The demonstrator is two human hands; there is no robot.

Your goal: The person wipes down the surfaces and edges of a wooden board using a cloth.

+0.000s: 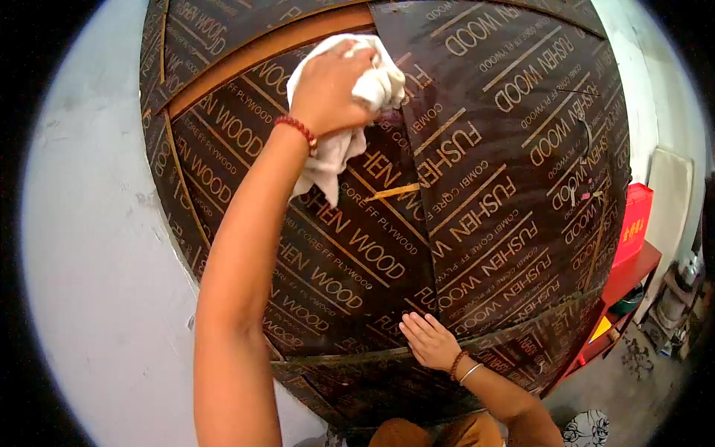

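Observation:
My left hand (331, 93), with a red bead bracelet at the wrist, is closed around a bunched white cloth (383, 83). The cloth lies against the upper part of a dark brown plywood panel (350, 246) printed with "FUSHEN WOOD"; one end of it hangs below the wrist. Lower down, my right hand (430, 343) rests on the panel near its bottom edge, fingers stretched out and together. It wears a bead bracelet and a light bangle, and holds nothing. A strip of bare, light wood (393, 192) shows on the panel between the two hands.
A pale wall (97, 246) stands on the left. To the right are a red box (633, 223) on a red stand (633, 276), a pale board (666, 201) leaning on the wall, and dark clutter on the floor (618, 387). A raised wooden edge (261, 56) runs along the panel's top.

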